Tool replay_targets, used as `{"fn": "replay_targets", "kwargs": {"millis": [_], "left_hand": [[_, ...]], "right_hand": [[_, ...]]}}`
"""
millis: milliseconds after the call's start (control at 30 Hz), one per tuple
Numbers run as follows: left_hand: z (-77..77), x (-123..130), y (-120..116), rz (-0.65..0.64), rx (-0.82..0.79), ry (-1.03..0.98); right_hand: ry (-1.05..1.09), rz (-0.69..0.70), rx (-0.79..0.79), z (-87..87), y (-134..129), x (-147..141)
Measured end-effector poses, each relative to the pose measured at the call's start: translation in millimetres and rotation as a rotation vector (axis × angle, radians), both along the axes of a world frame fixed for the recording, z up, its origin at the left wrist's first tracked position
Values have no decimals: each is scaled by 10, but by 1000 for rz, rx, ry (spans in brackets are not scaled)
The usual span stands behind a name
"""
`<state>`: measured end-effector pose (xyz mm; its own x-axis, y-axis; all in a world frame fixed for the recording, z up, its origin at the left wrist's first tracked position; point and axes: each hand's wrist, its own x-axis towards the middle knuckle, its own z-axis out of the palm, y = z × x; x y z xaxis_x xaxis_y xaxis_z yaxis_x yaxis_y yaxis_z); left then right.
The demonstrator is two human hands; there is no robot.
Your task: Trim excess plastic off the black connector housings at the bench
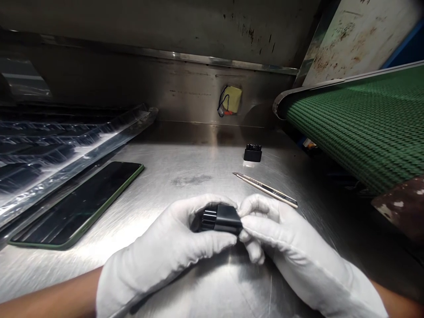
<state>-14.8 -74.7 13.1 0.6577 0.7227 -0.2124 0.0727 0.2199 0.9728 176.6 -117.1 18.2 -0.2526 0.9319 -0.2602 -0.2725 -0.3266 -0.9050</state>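
A small black plastic device is held low in the middle of the view. My left hand, in a white glove, wraps round it with thumb below and fingers above. The gloved fingers of my right hand close on its right end. Beyond my hands, a similar black piece stands on the metal table. A slim pen-like tool lies just past my right hand, its pointed tip towards the left.
At the left lie a phone with a green edge and clear plastic trays of dark parts. A green conveyor belt runs along the right. A yellow item is at the metal back wall.
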Motion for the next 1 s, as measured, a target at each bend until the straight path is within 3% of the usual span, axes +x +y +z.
{"fn": "replay_targets", "kwargs": {"millis": [133,433,700,900,1000], "left_hand": [[40,9,-6,-88,30,-20],[106,37,-13,-160,47,-5],[87,49,28,-108,107,95],[-76,-74,85,-16,296,208],[-261,164,264,60,441,219]], "right_hand": [[-2,13,14,5,-2,9],[26,40,29,-24,12,25],[-119,-42,78,11,2,32],[-232,8,249,13,138,2],[-221,65,256,53,204,-83]]}}
